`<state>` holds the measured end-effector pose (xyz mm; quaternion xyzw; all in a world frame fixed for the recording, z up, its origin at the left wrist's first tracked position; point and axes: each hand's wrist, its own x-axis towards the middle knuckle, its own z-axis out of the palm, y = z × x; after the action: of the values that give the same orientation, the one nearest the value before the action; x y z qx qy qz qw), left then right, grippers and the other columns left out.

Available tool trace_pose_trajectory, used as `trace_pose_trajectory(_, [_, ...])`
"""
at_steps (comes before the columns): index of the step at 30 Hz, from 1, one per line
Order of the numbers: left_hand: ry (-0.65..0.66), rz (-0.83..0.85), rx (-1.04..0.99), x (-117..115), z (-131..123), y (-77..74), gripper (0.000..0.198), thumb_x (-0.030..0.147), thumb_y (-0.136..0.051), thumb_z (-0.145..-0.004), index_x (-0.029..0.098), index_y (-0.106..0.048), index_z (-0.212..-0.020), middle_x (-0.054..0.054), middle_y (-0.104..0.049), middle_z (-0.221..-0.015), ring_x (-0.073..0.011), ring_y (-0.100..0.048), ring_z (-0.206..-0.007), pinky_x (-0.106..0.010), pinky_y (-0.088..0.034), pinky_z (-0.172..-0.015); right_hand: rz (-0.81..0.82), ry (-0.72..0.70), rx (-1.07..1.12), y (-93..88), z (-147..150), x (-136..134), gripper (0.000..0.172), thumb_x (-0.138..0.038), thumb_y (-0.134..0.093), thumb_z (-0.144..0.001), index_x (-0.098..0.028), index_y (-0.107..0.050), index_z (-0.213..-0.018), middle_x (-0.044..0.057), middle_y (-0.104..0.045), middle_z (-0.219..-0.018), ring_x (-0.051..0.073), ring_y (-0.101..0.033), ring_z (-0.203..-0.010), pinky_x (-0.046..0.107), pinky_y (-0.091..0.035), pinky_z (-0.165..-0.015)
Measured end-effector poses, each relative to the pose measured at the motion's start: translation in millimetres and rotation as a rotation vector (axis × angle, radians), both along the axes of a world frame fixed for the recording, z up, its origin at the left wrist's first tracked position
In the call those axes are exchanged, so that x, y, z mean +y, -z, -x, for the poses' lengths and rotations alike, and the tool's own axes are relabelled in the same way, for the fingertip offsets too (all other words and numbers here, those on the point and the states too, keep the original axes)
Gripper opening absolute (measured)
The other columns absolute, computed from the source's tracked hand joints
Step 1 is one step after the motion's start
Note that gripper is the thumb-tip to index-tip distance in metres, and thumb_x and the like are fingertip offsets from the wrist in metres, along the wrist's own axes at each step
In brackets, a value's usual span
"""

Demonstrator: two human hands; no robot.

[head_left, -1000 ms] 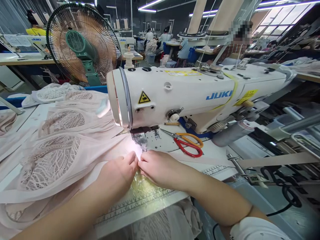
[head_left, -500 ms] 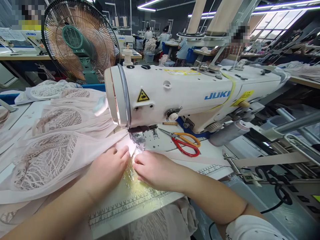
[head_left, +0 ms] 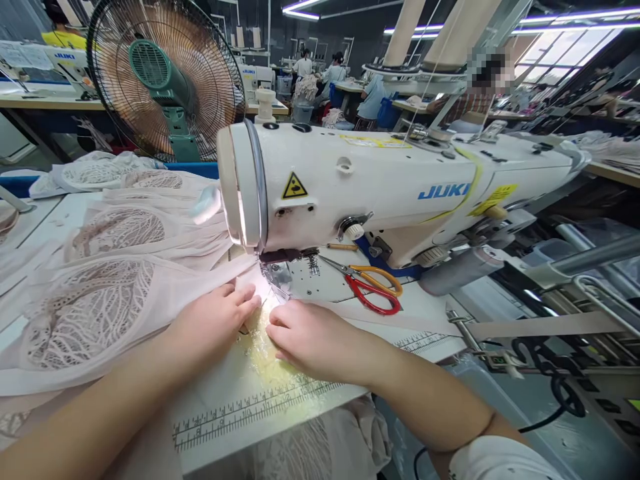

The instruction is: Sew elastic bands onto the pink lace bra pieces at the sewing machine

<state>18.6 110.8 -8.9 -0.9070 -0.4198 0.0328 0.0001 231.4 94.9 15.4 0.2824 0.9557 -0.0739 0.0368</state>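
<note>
From the head camera, the pale pink fabric (head_left: 165,293) lies spread over the table (head_left: 300,373) to the left of the white sewing machine (head_left: 390,187), and its near edge runs in under the presser foot (head_left: 277,275). The left hand (head_left: 215,321) lies flat on it, fingers together and pressing down. The right hand (head_left: 310,337) rests just beside it, fingertips bent onto the fabric edge close before the foot (whether they pinch it I cannot tell). Red and orange scissors (head_left: 370,288) lie behind the right hand, and a fan (head_left: 165,80) stands beyond. The cloth looks thin, limp and light, likely to slide and pucker. Its lace panels (head_left: 90,313) seem open and easy to snag, so it is best held flat by the plain cloth on either side of the foot.
</note>
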Motion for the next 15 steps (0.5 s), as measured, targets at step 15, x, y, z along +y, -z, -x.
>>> trace_pose_trajectory(15, [-0.048,-0.117,0.06,26,15,12.8,0.054,0.004,-0.037,-0.081,0.018,-0.054,-0.131,-0.011,-0.048,-0.143,-0.0274,-0.053,-0.12,-0.039,-0.048,-0.096,0.035,0.013,0.021,4.3,1,2,0.015,-0.025,-0.057,-0.09,-0.012,-0.064,-0.091,0.01,-0.06,-0.093,0.02,-0.052,-0.082,0.03,-0.039,-0.064])
